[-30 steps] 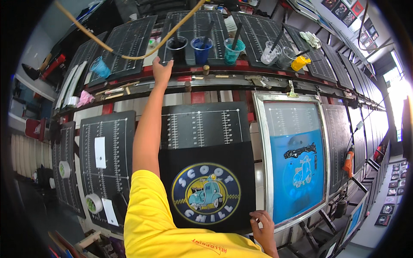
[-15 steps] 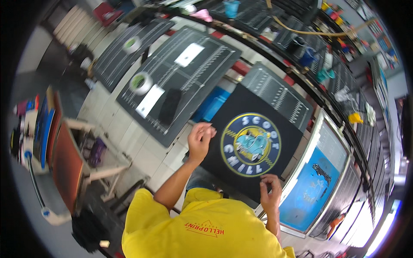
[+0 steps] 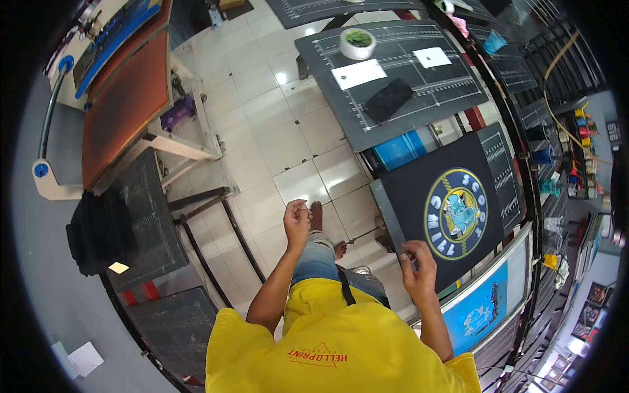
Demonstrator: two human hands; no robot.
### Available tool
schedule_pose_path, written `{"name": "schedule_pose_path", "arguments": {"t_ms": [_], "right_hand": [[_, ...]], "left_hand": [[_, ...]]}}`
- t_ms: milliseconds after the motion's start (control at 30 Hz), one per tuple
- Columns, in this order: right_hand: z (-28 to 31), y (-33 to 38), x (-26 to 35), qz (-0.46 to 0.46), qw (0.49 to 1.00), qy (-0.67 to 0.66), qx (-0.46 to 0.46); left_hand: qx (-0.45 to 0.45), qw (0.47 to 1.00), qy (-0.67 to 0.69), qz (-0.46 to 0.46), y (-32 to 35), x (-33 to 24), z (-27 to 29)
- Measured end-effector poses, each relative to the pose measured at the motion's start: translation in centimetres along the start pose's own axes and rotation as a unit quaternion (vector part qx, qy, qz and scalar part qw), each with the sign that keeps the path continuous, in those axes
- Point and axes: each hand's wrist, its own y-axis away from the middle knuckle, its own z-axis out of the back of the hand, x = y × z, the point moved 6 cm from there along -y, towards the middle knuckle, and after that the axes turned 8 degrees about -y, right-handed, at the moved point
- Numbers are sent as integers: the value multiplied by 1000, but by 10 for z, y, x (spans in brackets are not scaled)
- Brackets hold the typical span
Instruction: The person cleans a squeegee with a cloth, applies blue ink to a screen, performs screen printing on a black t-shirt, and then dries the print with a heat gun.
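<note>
A black cloth (image 3: 409,196) lies flat over a platen at the right, bearing a round print (image 3: 457,214) of a light blue scooter in a yellow-edged ring. Along the near side of the cloth a grey strip of the platen (image 3: 388,213) shows. At its lower end is my right hand (image 3: 419,265), fingers curled in by the edge of the cloth; what they hold, if anything, is hidden. My left hand (image 3: 297,223) hangs over the tiled floor, apart from the platen, with its fingers drawn together and nothing visible in them.
Beyond the cloth, another platen (image 3: 432,98) carries a tape roll (image 3: 358,44), white cards and a black phone (image 3: 389,99). A blue screen frame (image 3: 481,314) stands at the right. A heat press with an orange-brown plate (image 3: 128,108) and piled black fabric (image 3: 98,229) are at the left.
The view has swung left, so the platens now sit further right and more floor shows. My left hand has come away from the cloth's side; my right hand stays by its near edge.
</note>
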Motion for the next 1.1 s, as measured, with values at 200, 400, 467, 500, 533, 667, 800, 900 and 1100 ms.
{"name": "schedule_pose_path", "arguments": {"t_ms": [200,400,467,500,533,667,800,900,1100], "right_hand": [[-57,-54,-25,81,991,103,-5],[-77,-68,-63,64,990,119,-35],[-77,-65,-72,66,989,128,-39],[-77,-63,-76,74,987,141,-35],[-78,-57,-81,80,984,153,-35],[-75,-32,-103,3,991,107,-80],[-73,-25,-106,8,979,176,-103],[-69,-12,-104,-27,976,156,-151],[-65,-8,-100,-23,944,310,-107]], "left_hand": [[64,973,-205,-82,-54,150,-39],[203,928,-294,-103,-116,196,-129],[291,868,-389,-101,-142,204,-166],[329,835,-430,-101,-157,211,-184],[343,812,-451,-142,-170,221,-201],[356,720,-526,-279,-212,262,-268],[389,587,-590,-394,-239,262,-311],[404,506,-620,-444,-253,294,-335],[391,414,-619,-541,-257,344,-359]]}}
